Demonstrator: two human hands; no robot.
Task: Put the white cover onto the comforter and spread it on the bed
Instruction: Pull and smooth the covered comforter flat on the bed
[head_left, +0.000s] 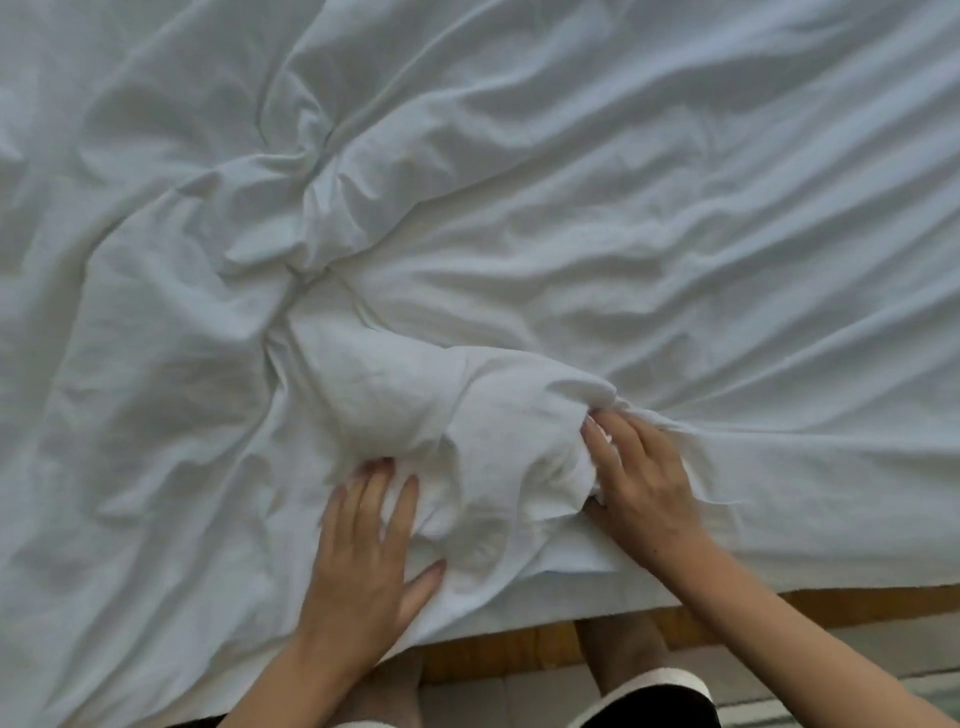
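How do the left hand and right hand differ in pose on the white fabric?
The left hand lies flat with fingers straight and spread, pressing the bunched white cover; the right hand has its fingers curled into that fabric, gripping it. The left hand sits nearer the bed's edge, while the right hand reaches farther in. Both touch the same raised bunch from opposite sides.

Wooden bed frame (857, 605) edge above pale tiled floor (519, 701).

Your left hand (363, 540) presses flat, fingers spread, on the rumpled white cover (519, 234) near the bed's near edge. Just beside it, your right hand (641, 478) grips a bunched fold (467, 431) of that cover.
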